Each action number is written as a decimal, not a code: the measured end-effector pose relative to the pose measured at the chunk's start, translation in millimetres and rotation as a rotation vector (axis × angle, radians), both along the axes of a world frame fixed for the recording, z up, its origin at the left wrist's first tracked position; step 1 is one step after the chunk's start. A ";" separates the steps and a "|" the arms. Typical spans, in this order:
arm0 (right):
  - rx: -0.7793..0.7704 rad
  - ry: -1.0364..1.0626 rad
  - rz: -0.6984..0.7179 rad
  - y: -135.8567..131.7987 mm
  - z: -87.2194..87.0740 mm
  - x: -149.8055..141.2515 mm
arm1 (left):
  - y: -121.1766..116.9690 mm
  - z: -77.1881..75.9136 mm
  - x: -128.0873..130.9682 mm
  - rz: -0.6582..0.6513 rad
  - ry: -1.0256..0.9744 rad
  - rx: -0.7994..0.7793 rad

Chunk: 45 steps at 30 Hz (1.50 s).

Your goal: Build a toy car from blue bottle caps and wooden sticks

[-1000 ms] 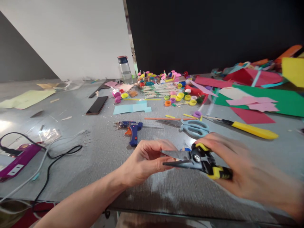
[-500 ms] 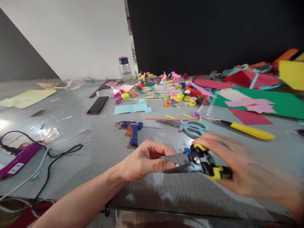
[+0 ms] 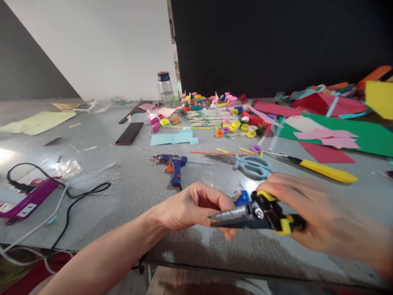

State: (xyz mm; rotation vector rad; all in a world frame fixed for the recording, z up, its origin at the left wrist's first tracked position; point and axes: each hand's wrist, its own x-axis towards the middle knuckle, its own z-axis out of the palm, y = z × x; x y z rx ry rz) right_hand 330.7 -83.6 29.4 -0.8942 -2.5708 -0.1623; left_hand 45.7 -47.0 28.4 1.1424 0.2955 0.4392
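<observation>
My right hand (image 3: pixel 319 213) grips the yellow-and-black handles of a pair of cutting pliers (image 3: pixel 260 214), blades pointing left and nearly closed. My left hand (image 3: pixel 193 207) is curled in a pinch right at the blade tips, holding something too small to make out. A small blue cap-like piece (image 3: pixel 242 197) lies just behind the blades. Both hands hover low over the grey table (image 3: pixel 129 205) near its front edge.
A blue glue gun (image 3: pixel 174 164), light-blue scissors (image 3: pixel 250 164) and a yellow-handled knife (image 3: pixel 322 170) lie beyond my hands. Coloured caps and sticks (image 3: pixel 221 119), paper sheets (image 3: pixel 337 127), a phone (image 3: pixel 129 133), a bottle (image 3: pixel 166 88) sit farther back. At left are black cables (image 3: pixel 76 196) and a purple device (image 3: pixel 29 196).
The plier blades have closed from open to nearly shut. My left hand stays pinched at the tips; both hands shifted slightly right and down.
</observation>
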 end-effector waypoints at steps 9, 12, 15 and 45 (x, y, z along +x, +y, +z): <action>-0.153 0.064 -0.047 0.8 7.1 -5.9 | -1.8 0.1 1.0 0.111 -0.043 -0.007; -0.130 0.077 -0.058 -0.6 9.6 -5.4 | -1.2 -2.6 1.2 0.190 -0.051 0.072; -0.066 0.055 -0.105 -5.8 9.8 -3.4 | -2.3 -4.0 3.2 0.313 -0.079 0.164; 0.040 0.072 -0.179 -8.9 6.1 -12.3 | -11.1 -2.5 7.0 0.609 -0.117 0.520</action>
